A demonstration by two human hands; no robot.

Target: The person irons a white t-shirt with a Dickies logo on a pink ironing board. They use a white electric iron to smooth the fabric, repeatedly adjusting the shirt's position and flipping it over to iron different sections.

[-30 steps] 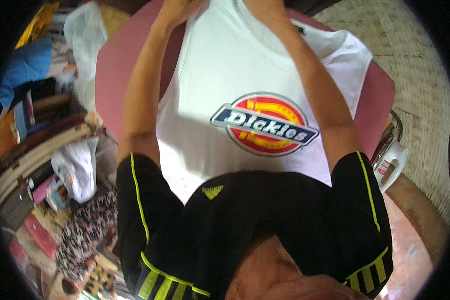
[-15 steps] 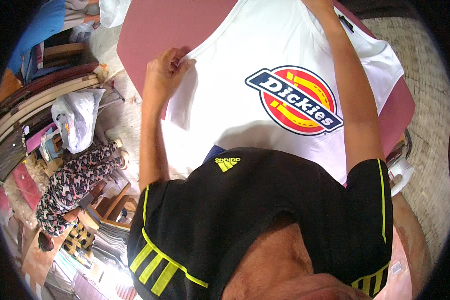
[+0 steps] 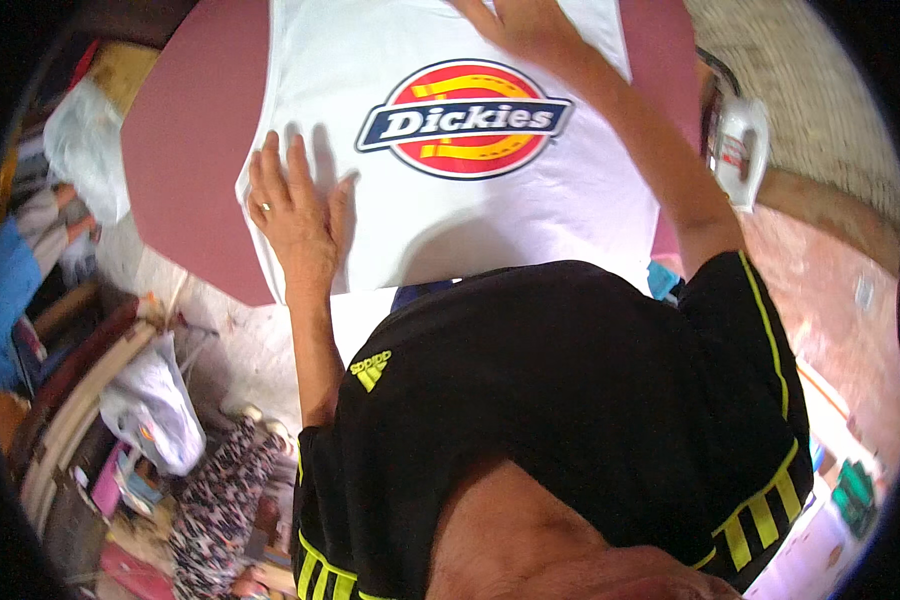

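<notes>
White shirt [image 3: 470,215] under both flat hands

Board: a dusky pink padded surface [image 3: 185,150] with a rounded near-left corner, filling the upper middle of the view.
Floor: pale, worn and mottled under the board's edge [image 3: 235,350]; reddish speckled stone [image 3: 825,260] on the right.
Woven mat: a beige ribbed patch [image 3: 820,90] at upper right.
Left side: heaped clutter, with a white plastic bag [image 3: 155,405], a second pale bag [image 3: 85,150] higher up, blue cloth [image 3: 5,285] and a floral patterned fabric [image 3: 220,500] (the rest too jumbled to tell).
Right edge: a white iron [image 3: 742,150] standing beside the board.
Light: bright, even daylight, with soft shadows.
</notes>
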